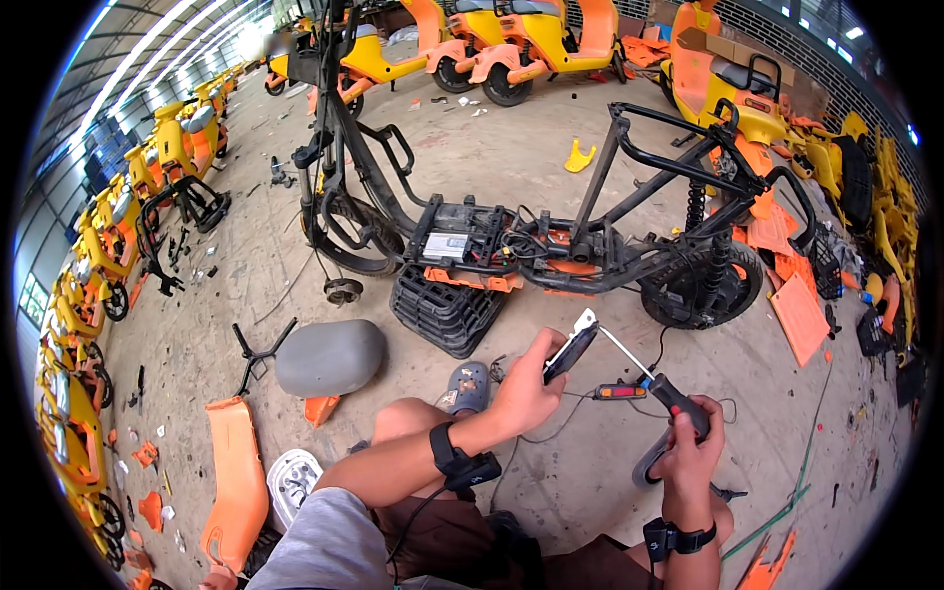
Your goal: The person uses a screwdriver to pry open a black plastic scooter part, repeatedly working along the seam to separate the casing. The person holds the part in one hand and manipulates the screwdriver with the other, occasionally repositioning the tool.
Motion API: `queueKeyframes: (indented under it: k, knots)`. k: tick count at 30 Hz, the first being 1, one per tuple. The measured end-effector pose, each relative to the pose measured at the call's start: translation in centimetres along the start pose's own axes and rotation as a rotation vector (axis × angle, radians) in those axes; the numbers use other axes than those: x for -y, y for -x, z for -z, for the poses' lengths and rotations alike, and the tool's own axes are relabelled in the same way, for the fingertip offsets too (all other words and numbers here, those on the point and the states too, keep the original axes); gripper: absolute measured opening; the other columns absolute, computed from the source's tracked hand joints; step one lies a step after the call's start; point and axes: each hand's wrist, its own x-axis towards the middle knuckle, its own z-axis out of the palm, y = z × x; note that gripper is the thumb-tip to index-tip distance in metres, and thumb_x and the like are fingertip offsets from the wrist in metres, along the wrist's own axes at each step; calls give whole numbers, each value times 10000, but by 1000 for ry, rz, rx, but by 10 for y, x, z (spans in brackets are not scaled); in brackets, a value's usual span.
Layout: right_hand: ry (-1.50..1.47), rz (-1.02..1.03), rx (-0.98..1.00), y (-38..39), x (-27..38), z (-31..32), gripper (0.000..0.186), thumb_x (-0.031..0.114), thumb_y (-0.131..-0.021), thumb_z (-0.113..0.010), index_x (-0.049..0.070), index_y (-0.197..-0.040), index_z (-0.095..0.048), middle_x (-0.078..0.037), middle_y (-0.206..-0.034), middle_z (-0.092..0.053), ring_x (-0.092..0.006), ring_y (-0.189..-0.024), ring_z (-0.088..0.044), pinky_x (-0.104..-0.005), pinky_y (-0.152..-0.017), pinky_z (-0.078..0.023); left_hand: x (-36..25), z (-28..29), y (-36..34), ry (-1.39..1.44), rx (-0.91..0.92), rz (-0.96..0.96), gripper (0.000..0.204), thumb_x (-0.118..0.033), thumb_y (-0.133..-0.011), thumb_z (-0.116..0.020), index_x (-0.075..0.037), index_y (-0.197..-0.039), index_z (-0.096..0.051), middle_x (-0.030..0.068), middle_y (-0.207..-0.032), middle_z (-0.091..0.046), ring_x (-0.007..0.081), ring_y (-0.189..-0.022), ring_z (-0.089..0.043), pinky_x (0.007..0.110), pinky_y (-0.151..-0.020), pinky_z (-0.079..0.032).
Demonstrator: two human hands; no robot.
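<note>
My left hand (523,388) holds up a small flat black part with a white piece (572,344) along its edge. My right hand (693,438) grips a black-handled screwdriver (674,398), whose long shaft points up-left to the part's upper end; whether the tip touches cannot be told. Between my hands, on the floor, lies a light unit (619,391) with red and amber lenses and thin wires. Beyond stands a stripped black scooter frame (615,275) with exposed wiring, its middle over a black plastic crate (442,320).
A grey seat (329,356), a black forked bracket (258,359) and orange panels (236,462) lie at my left; more orange panels (798,320) and stacked yellow parts (890,216) are at the right. Rows of yellow scooters (172,147) line the left and back.
</note>
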Motion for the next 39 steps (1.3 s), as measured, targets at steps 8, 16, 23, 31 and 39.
queueKeyframes:
  k: [8, 16, 23, 31, 39]
  knots:
    - [-35, -152, 30, -1, 18, -4, 242, 140, -913, -688, -27, -1073, -616, -43, -709, -600, -61, -562, -517, -199, -510, -397, 1, 1, 2, -33, 7, -3, 352, 82, -849, -628, -2, -1138, -446, 173, -1014, -661, 234, -979, -634, 317, -873, -464]
    - [20, 11, -34, -6, 1, 2, 239, 125, -879, -723, -27, -1038, -630, -47, -688, -610, -54, -522, -516, -196, -471, -399, 2, 0, 1, -34, 38, 16, 354, 82, -855, -634, -7, -1140, -445, 163, -1011, -664, 227, -972, -634, 307, -866, -460]
    - [-25, -180, -26, -5, 15, 1, 252, 155, -882, -723, -48, -1007, -642, -45, -651, -604, -95, -500, -544, -243, -462, -427, 1, -1, 4, -54, 43, 20, 344, 79, -851, -637, -13, -1130, -456, 156, -972, -657, 225, -930, -633, 317, -837, -471]
    - [-276, -588, 19, -15, 12, 0, 347, 310, -945, -654, -32, -996, -643, -31, -554, -504, -134, -413, -458, -276, -411, -384, 0, -3, 4, -208, -7, 1, 331, 43, -842, -623, -38, -1136, -496, 183, -881, -643, 364, -818, -656, 367, -725, -493]
    - [42, -51, -13, -10, 4, -3, 219, 133, -881, -743, -20, -1005, -648, -33, -667, -609, -75, -513, -528, -222, -454, -408, 2, -2, 1, -129, 13, 35, 335, 68, -829, -638, -27, -1094, -457, 175, -910, -622, 297, -874, -633, 338, -787, -472]
